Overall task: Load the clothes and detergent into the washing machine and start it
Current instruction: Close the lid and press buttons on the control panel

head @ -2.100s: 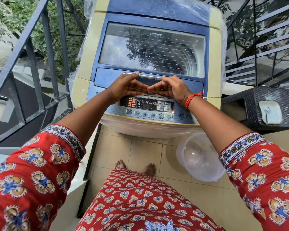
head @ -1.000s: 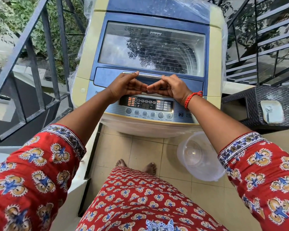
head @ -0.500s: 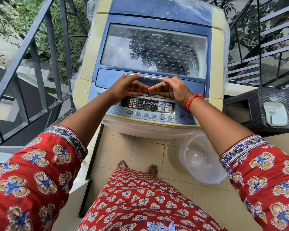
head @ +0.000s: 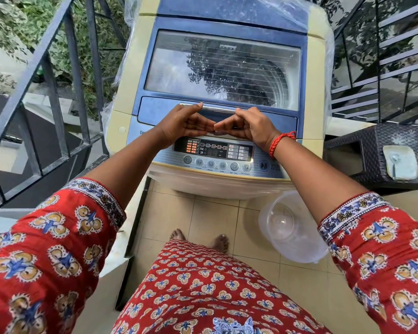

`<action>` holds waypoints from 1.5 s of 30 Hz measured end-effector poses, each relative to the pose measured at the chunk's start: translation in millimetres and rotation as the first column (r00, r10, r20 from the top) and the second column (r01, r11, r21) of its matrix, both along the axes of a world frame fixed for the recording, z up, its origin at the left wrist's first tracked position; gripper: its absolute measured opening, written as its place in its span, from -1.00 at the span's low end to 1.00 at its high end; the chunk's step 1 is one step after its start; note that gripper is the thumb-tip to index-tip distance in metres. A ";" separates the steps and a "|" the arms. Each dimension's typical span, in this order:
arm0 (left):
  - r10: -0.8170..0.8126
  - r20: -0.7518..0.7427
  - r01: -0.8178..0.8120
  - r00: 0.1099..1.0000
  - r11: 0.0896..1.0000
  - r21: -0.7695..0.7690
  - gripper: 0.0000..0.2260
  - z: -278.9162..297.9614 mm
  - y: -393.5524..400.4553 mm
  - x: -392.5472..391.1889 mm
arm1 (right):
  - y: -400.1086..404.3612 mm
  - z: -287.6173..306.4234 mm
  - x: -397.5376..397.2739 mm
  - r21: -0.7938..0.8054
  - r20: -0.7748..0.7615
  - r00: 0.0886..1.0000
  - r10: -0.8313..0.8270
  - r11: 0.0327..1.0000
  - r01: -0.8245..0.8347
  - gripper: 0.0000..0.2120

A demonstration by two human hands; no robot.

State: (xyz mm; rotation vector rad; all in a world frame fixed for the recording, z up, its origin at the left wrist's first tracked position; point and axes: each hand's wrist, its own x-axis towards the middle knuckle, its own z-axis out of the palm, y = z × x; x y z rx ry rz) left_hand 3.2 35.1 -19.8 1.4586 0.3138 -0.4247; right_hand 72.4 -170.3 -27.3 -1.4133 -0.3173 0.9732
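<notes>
Item: top-loading washing machine [head: 227, 25], lid [head: 222, 68] shut, standing directly ahead on the tiled floor [head: 203, 218].
Hands: left hand [head: 181, 124] and right hand [head: 249, 126] spread, holding nothing, fingertips meeting above the control panel [head: 215, 155], thumbs at the lid handle [head: 217, 109].
Clothes, detergent: not visible.
Step, as judged: lid opening or closing. Grip the handle evenly with both hands; avoid brushing the buttons.

The tiled floor [head: 210, 220] is beige with thin grout lines. The washing machine [head: 316, 75] stands on it at the far end. A clear plastic tub [head: 292, 230] sits on the tiles just in front of the machine's right corner. 2 bare feet [head: 198, 239] stand on the floor near the machine's front, beside the tub.
</notes>
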 end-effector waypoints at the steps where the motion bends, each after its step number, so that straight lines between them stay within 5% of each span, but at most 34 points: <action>1: 0.002 -0.004 -0.002 1.000 1.000 0.001 -0.58 -0.2 -0.1 0.1 | -0.2 -0.2 0.0 -0.008 0.004 1.000 0.001 1.000 0.000 -0.52; 45: -0.004 -0.012 0.004 1.000 1.000 0.022 -0.59 -2.6 -0.3 3.3 | 3.0 -0.5 2.0 -0.051 0.002 1.000 -0.012 0.999 0.012 -0.53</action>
